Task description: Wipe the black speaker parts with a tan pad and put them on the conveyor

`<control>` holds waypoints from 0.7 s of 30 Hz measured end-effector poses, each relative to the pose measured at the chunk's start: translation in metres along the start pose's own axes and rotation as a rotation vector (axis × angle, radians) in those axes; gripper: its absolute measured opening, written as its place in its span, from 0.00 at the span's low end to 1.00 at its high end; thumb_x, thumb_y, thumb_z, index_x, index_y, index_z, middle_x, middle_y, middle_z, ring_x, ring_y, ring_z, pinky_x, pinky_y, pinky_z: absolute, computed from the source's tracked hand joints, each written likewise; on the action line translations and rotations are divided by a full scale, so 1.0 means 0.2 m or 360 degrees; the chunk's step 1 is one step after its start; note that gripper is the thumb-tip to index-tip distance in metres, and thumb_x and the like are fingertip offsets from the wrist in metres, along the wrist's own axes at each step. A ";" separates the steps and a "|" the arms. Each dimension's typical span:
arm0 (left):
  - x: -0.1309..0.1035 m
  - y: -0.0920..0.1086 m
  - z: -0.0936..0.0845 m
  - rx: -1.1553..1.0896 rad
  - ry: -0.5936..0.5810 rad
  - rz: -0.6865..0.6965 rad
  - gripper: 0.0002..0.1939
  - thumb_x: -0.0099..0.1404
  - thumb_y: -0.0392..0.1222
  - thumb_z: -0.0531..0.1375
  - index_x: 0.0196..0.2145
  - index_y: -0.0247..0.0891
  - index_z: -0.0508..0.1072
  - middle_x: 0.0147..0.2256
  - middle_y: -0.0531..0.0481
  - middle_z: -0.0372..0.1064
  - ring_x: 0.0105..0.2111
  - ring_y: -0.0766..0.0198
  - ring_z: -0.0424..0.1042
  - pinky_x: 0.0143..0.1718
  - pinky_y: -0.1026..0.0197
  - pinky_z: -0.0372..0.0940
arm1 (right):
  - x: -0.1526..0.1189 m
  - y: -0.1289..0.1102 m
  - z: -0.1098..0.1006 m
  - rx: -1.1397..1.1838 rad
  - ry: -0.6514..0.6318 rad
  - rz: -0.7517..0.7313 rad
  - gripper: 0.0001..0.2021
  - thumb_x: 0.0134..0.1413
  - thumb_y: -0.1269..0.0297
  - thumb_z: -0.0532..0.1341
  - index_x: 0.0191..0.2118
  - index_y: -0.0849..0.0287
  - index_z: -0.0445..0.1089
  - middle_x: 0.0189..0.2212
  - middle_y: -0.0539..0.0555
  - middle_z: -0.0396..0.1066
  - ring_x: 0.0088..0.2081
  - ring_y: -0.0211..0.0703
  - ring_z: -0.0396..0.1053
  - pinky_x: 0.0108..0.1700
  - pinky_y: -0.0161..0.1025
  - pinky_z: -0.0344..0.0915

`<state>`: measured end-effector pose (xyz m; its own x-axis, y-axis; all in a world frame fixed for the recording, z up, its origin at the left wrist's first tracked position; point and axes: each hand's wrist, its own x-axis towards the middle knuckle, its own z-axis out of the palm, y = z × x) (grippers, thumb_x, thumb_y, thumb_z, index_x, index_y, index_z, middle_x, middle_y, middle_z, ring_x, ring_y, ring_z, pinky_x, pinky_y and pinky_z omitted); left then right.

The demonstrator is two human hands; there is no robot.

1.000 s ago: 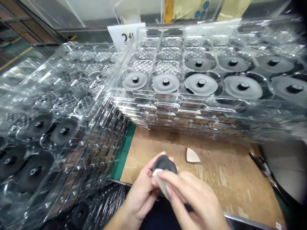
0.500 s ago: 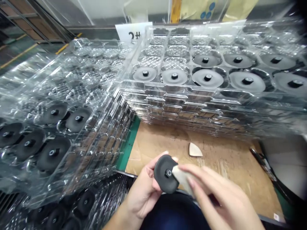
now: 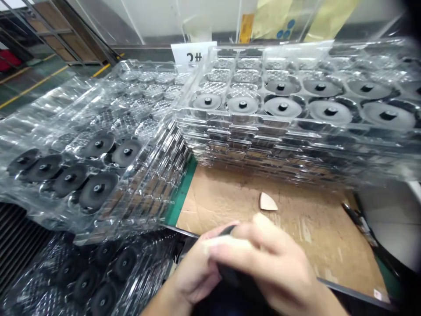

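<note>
A round black disc (image 3: pixel 227 230) is gripped at its edge by my left hand (image 3: pixel 197 267). Only a dark sliver of it shows between the hands. Over the disc lies my right hand (image 3: pixel 272 259), its fingers closed and slightly blurred. The white wedge-like pad seen in that hand a moment earlier is now hidden behind the fingers. Beyond my hands, a small cream wedge (image 3: pixel 268 202) with rounded sides rests on the brown cardboard (image 3: pixel 213 193).
Stacked clear plastic trays (image 3: pixel 250 125) stand at the back, the top one holding black discs with central hubs. Another tray stack (image 3: pixel 154 162) rises at the left. A lower tray (image 3: pixel 138 281) with discs sits front left. Dark tool-like items (image 3: pixel 358 219) lie at the right edge.
My right hand has moved left and over the disc, covering it and the pad. The left hand keeps its grip. The camera view has shifted slightly; the cream wedge stays on the cardboard.
</note>
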<state>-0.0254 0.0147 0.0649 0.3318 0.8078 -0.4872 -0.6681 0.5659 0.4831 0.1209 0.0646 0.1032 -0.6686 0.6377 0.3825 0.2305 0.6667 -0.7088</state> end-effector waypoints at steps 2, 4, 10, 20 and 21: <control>-0.01 -0.01 0.00 -0.0056 -0.0057 0.0002 0.32 0.38 0.48 0.70 0.43 0.38 0.72 0.40 0.48 0.71 0.41 0.57 0.70 0.42 0.61 0.62 | -0.04 0.06 -0.01 0.0006 0.0129 0.0315 0.16 0.59 0.71 0.51 0.50 0.50 0.64 0.39 0.50 0.70 0.39 0.35 0.66 0.40 0.32 0.62; -0.03 -0.01 0.00 -0.0132 -0.0103 -0.0013 0.34 0.36 0.47 0.71 0.44 0.40 0.71 0.42 0.46 0.70 0.41 0.55 0.70 0.41 0.60 0.64 | -0.10 0.14 -0.02 -0.0088 0.0298 0.0678 0.15 0.58 0.68 0.54 0.50 0.47 0.64 0.43 0.48 0.69 0.42 0.35 0.67 0.42 0.31 0.62; -0.02 -0.01 0.02 -0.0187 -0.0125 -0.0054 0.34 0.37 0.48 0.71 0.45 0.40 0.71 0.43 0.45 0.70 0.41 0.54 0.71 0.37 0.63 0.65 | -0.37 0.25 0.06 0.0045 0.0197 0.1130 0.13 0.57 0.58 0.54 0.46 0.52 0.69 0.45 0.51 0.70 0.46 0.42 0.68 0.45 0.35 0.66; 0.03 -0.07 -0.01 -0.0158 0.0172 0.0176 0.35 0.38 0.47 0.71 0.47 0.41 0.69 0.49 0.44 0.67 0.47 0.55 0.67 0.45 0.62 0.63 | -0.45 0.24 0.17 0.0329 0.0340 0.1269 0.14 0.55 0.59 0.55 0.44 0.56 0.71 0.43 0.55 0.71 0.45 0.46 0.68 0.47 0.43 0.67; 0.04 -0.07 -0.01 -0.0125 0.0214 0.0213 0.35 0.39 0.46 0.71 0.47 0.42 0.69 0.50 0.44 0.66 0.48 0.55 0.66 0.45 0.62 0.63 | -0.43 0.23 0.15 0.0313 0.0385 0.1280 0.13 0.55 0.59 0.55 0.43 0.56 0.71 0.43 0.55 0.71 0.45 0.46 0.69 0.46 0.42 0.67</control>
<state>-0.0149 0.0119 0.0530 0.1482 0.8427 -0.5176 -0.7518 0.4360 0.4946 0.1671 0.0297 0.0191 -0.1805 0.9670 -0.1797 0.4277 -0.0874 -0.8997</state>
